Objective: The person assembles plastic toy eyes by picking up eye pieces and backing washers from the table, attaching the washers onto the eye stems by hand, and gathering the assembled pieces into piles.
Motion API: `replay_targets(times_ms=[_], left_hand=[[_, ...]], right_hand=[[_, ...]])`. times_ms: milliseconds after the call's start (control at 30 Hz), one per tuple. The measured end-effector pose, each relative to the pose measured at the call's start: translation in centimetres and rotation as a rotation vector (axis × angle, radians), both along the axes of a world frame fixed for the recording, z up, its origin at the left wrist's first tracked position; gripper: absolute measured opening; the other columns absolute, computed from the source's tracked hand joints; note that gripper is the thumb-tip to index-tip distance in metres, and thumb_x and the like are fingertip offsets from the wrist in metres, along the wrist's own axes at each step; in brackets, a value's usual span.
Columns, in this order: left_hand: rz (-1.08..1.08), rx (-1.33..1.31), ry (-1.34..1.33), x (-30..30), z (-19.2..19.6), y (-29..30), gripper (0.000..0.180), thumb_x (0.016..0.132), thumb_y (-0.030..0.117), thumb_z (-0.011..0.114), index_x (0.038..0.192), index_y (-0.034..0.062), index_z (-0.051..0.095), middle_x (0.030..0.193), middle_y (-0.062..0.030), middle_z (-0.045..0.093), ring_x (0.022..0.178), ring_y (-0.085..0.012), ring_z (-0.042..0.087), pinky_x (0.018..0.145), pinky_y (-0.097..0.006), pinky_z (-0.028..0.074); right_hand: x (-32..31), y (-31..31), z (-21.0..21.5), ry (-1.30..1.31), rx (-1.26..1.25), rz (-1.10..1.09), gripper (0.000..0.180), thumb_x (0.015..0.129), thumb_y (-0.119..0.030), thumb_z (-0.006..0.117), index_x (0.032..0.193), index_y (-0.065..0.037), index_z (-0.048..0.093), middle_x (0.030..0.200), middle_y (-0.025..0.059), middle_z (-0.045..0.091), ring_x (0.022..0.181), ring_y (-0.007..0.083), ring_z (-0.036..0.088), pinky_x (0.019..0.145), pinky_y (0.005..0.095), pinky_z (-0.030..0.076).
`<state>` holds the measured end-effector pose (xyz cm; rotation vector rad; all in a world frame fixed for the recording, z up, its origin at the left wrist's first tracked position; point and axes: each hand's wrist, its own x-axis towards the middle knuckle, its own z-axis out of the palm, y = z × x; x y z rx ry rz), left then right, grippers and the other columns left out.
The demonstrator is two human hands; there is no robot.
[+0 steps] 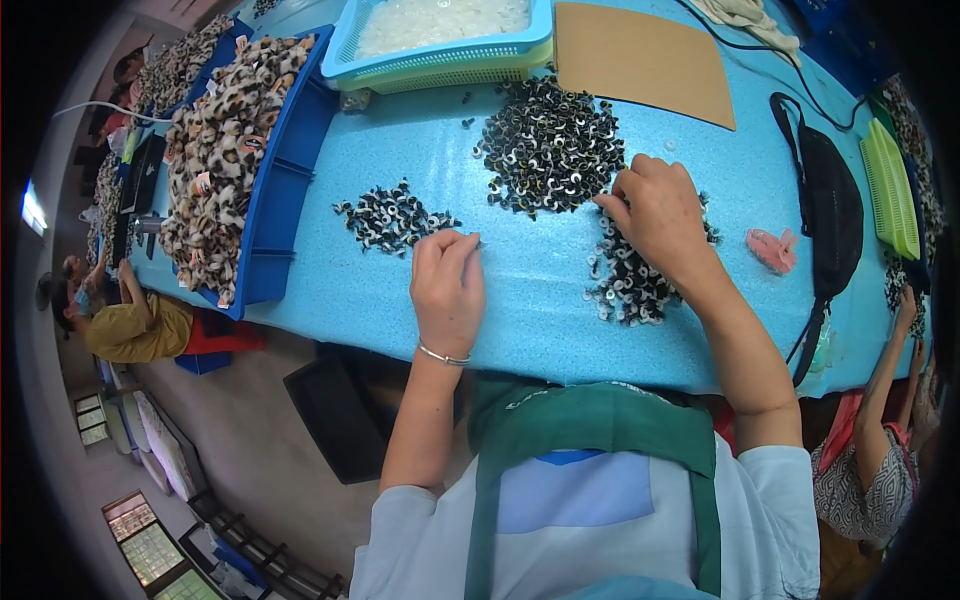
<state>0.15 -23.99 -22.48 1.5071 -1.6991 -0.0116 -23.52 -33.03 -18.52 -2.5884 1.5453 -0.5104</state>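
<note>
My left hand [447, 290] is closed in a pinch at the right edge of a small heap of black-and-white plastic pieces [385, 218]. Whatever its fingertips hold is too small to make out. Curled fingers and a bent thumb bring my right hand [660, 215] to the lower right edge of the large heap of similar pieces [550, 145], some with yellowish parts. What sits between those fingertips is hidden. Below that hand lies a third heap of black pieces with white rings [630, 275], partly covered by the hand and wrist.
On the blue table [540, 320] stand a light-blue basket [440, 50] of whitish pieces and a blue crate [275, 200] of spotted plush pieces. A cardboard sheet [645, 60], pink crumpled scrap [772, 250], black waist bag [835, 200] and green basket [888, 190] lie around. Other people work at both sides.
</note>
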Motion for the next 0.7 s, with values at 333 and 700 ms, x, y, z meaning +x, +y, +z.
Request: replay_targets(times_ms=[333,700], left_hand=[[-0.359,0.14,0.079,-7.1,0.3,-0.6,0.014,0.074,0.005,0.073,0.085,0.0042,0.065,0.085,-0.0081,0.06,0.079,-0.0269,0.058,0.067,-0.037,0.049],[-0.247,0.473,0.573,-7.2,0.1,-0.2,0.007,0.082,0.004,0.072,0.088,0.0037,0.069,0.085,-0.0034,0.068,0.074,-0.0112,0.064,0.065,-0.025,0.05]], right_hand=[[0.6,-0.5,-0.7,0.07,-0.029,0.014,0.013,0.073,-0.018,0.072,0.073,-0.005,0.068,0.076,0.0094,0.061,0.08,0.0274,0.061,0.072,0.0402,0.043],[-2.0,3.5,1.5,-0.717,0.64,0.072,0.011,0.082,-0.006,0.071,0.091,-0.001,0.068,0.084,0.0021,0.065,0.076,0.0074,0.058,0.067,0.0231,0.047]])
